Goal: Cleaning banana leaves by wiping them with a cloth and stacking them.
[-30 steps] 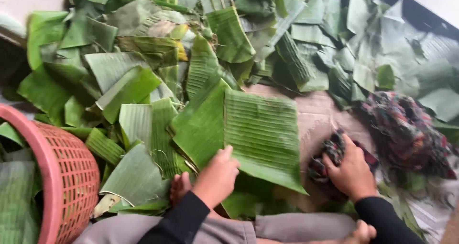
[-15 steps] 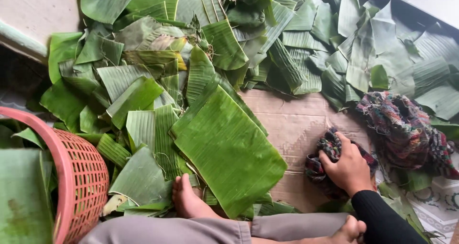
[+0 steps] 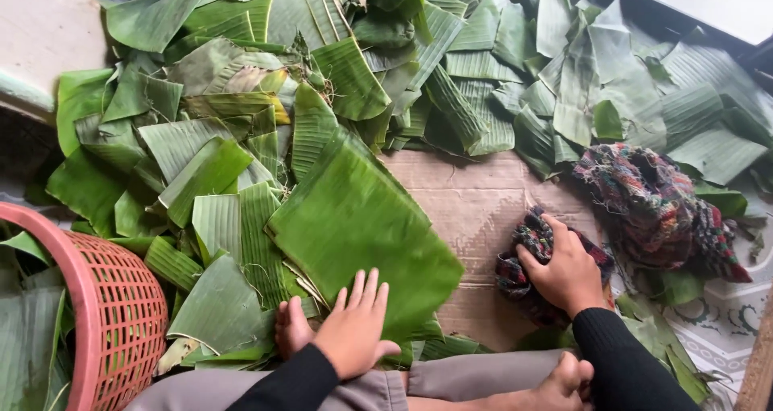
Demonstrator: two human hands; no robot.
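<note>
A large banana leaf piece (image 3: pixel 362 226) lies on top of the pile in front of me, its glossy side up. My left hand (image 3: pixel 354 326) rests flat on the leaf's near edge, fingers spread. My right hand (image 3: pixel 568 274) grips a dark multicoloured cloth (image 3: pixel 527 262) bunched on a sheet of brown cardboard (image 3: pixel 475 210). My bare feet (image 3: pixel 290 330) show at the bottom, near my grey trouser legs.
Cut banana leaves (image 3: pixel 386 65) cover the floor to the left and far side. A pink plastic basket (image 3: pixel 105 314) holding leaves stands at the lower left. A second multicoloured woven cloth (image 3: pixel 652 202) lies to the right. A patterned mat (image 3: pixel 725 322) shows at the lower right.
The big leaf has been turned and laid flat. My left hand left view, then came back down flat on the leaf's near edge. My right hand stayed on the cloth.
</note>
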